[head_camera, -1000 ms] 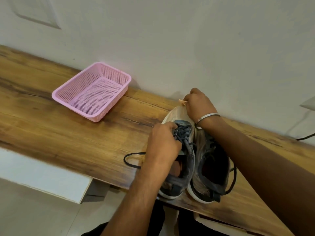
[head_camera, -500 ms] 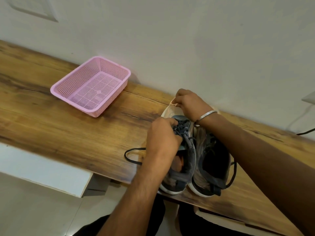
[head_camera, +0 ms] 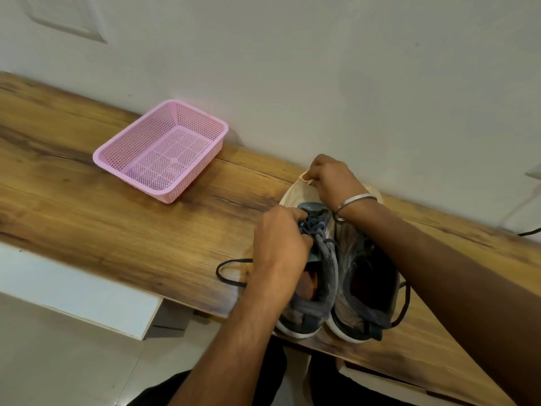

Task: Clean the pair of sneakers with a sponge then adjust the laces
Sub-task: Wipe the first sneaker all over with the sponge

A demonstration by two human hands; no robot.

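Two grey sneakers stand side by side at the front edge of the wooden shelf, toes toward the wall. My left hand grips the left sneaker at its dark laces. My right hand pinches a small peach sponge against that sneaker's pale toe. The right sneaker lies under my right forearm, its toe hidden. A loose lace loop trails left on the wood.
A pink perforated basket with nothing in it sits to the left by the white wall. A dark cable shows at the far right. The sneakers' heels overhang the shelf's front edge, with floor below.
My right hand with the sponge has shifted slightly left and back over the toe. My left hand has kept its grip on the laces.
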